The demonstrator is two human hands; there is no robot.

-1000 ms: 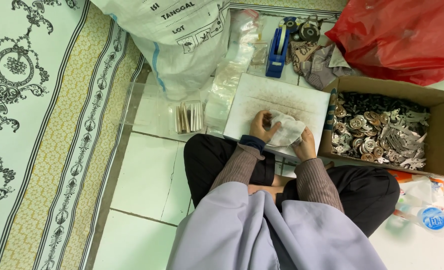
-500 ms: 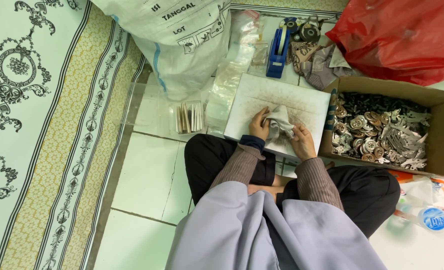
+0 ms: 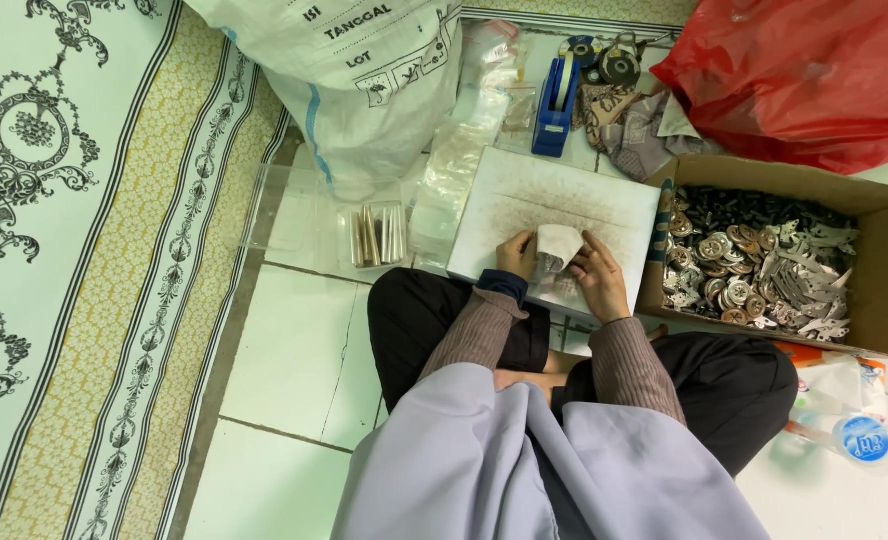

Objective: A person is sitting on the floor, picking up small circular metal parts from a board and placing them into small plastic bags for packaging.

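While both hands meet over the white board (image 3: 554,200), a small clear plastic bag (image 3: 560,244) sits pinched between them, held just above the board's near edge. The left hand (image 3: 516,256) has its grip closed on the bag's left side, and the right hand (image 3: 596,278) has its grip closed on the right side, fingers curled over the top. What the bag contains is too small to tell. Just right of the board, touching its edge, an open cardboard box (image 3: 884,290) holds a heap of small metal parts (image 3: 764,265). Left of the board, a clear tray (image 3: 376,236) carries bundled metal pieces on the tiled floor (image 3: 284,350). Behind the board stand a blue tape dispenser (image 3: 556,100), loose clear sleeves (image 3: 464,150), a large white sack (image 3: 364,70) and a red plastic bag (image 3: 804,70). A patterned mat (image 3: 84,250) lies along the far left.
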